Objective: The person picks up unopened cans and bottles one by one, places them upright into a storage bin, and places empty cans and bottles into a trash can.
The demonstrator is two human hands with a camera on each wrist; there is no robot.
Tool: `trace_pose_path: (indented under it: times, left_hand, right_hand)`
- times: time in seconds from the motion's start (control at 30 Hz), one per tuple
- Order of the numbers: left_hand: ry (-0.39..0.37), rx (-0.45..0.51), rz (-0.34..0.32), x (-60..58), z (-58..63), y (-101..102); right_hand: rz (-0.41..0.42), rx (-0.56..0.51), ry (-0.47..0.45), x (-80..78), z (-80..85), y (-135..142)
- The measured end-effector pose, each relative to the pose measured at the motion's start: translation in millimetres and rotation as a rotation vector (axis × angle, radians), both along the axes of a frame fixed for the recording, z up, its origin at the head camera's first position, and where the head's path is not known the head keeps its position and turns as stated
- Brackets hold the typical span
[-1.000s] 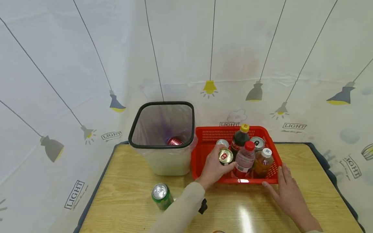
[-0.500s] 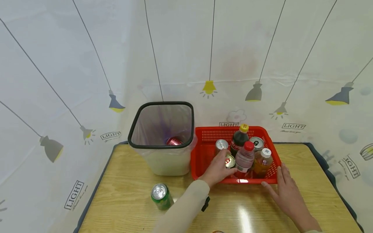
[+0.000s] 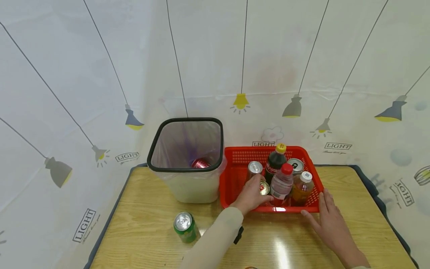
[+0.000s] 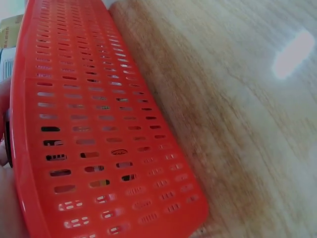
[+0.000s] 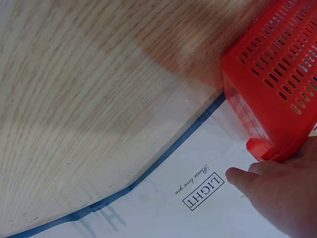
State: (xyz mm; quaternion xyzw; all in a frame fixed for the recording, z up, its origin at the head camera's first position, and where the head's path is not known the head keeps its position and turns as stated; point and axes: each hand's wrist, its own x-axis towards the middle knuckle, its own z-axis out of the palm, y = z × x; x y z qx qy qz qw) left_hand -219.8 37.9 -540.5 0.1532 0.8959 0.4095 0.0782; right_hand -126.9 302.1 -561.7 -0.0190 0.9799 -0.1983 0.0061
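Observation:
In the head view my left hand (image 3: 248, 196) reaches over the near rim of a red plastic basket (image 3: 231, 183). Fingers and thumb grip a gold-topped drink can (image 3: 264, 188) low inside it. A silver-topped can (image 3: 255, 168) stands just behind. To the right are a cola bottle (image 3: 276, 162) with a yellow cap, a red-capped bottle (image 3: 283, 183), a white-capped bottle (image 3: 302, 189) of amber drink and another can (image 3: 296, 164). My right hand (image 3: 330, 224) rests against the basket's near right corner with straight fingers. Perforated basket wall fills much of the left wrist view.
A bin (image 3: 193, 186) with a black rim and clear liner stands left of the basket, a red can (image 3: 200, 163) inside. Nearer on the wooden table (image 3: 141, 224) is a green can (image 3: 185, 227). A patterned white sheet (image 3: 201, 56) hangs behind.
My left hand has lowered the gold-topped can into the basket and shifted slightly right, uncovering more of the silver-topped can. The right hand has stayed at the corner.

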Motion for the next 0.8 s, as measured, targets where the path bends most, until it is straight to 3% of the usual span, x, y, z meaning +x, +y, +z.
trace_pose_path:
  times: [0.8]
  left_hand:
    - [0.305, -0.131, -0.086, 16.7, 3.5, -13.3]
  right_hand:
    - [-0.008, 0.016, 0.012, -0.5, -1.2, -2.0]
